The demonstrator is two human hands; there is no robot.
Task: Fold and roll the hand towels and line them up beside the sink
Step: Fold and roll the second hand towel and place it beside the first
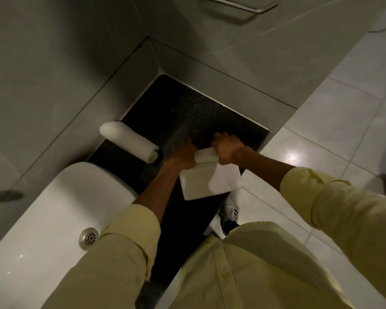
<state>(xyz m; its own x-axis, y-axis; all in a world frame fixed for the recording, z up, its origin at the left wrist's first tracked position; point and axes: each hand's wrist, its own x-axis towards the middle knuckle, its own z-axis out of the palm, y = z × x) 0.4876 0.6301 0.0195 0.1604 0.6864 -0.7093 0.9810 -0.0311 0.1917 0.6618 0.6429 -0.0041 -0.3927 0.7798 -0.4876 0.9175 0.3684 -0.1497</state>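
Note:
A white folded hand towel (210, 181) lies on the black stone counter (187, 108), its near end hanging over the counter's front edge. Its far end is curled into a small roll. My left hand (183, 156) grips the roll's left end and my right hand (226, 150) grips its right end, fingers pressed over the top. A finished rolled white towel (129, 141) lies further left on the counter, against the wall and just beyond the white sink (60, 201).
Grey tiled walls enclose the counter at the back and left. A metal towel bar (239, 7) hangs on the back wall. The sink's metal drain (89, 237) shows near my left sleeve. Pale floor tiles and my shoe (230, 217) lie to the right, below the counter.

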